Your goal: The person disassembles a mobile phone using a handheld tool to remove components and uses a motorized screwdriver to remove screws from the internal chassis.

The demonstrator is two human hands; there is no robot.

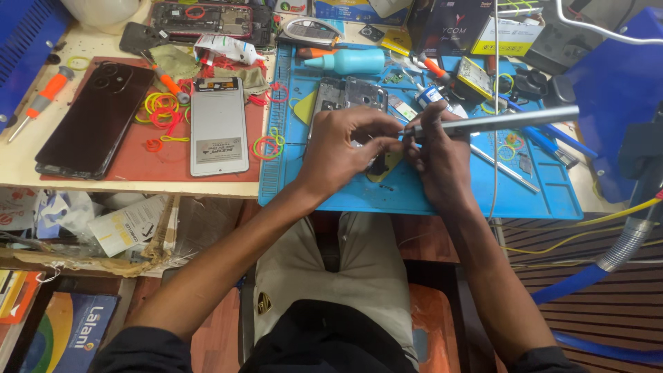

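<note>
An opened phone body (345, 97) with bare circuitry lies on a blue work mat (428, 193). My left hand (342, 148) rests on its lower part, fingers pinched at the tip of a grey metal screwdriver (497, 121). My right hand (438, 152) grips that screwdriver near its front end, its handle pointing right. The lower half of the phone is hidden under both hands.
On a red mat at the left lie a black phone back (97, 117) and a white screen panel (219, 128) among coloured rubber bands (160, 110). An orange-handled screwdriver (38, 102) lies far left. A teal bottle (349, 62), tweezers (504, 168) and small parts crowd the blue mat.
</note>
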